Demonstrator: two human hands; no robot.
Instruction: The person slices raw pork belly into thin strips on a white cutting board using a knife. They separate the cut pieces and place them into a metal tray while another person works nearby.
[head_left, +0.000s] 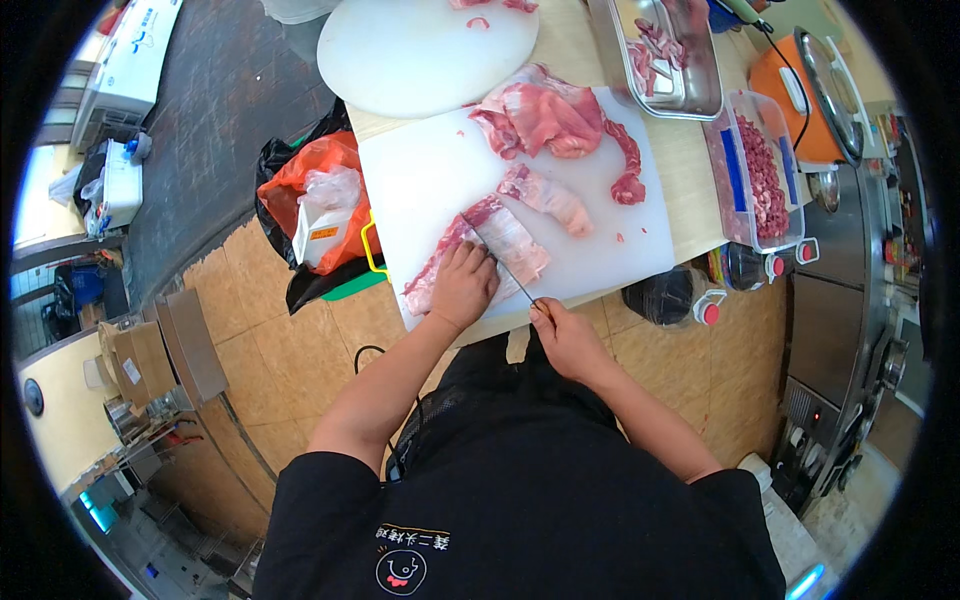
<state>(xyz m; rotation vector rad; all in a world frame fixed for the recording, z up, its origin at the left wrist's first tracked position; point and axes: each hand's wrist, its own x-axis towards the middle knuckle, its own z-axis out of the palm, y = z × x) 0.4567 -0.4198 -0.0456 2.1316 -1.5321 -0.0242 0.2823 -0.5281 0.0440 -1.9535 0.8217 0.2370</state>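
Note:
A slab of raw meat (511, 229) with a pale fatty face lies near the front of the white rectangular cutting board (405, 187). My left hand (465, 277) presses on this slab, fingertips beside the blade. In my right hand (564, 336) is the handle of a knife (501, 262), its thin blade set slantwise across the meat. How deep the edge sits cannot be told. Just behind lies a smaller cut piece of meat (546, 199). Farther back rests a large red chunk of meat (544, 112), with a long narrow strip (628, 165) to its right.
A round white cutting board (420, 56) stands at the back left. On the right are a steel pan (709, 105) with meat scraps and a clear plastic box (784, 232) of diced meat. A bin lined with an orange bag (281, 187) stands left; capped jugs (667, 296) stand below the table.

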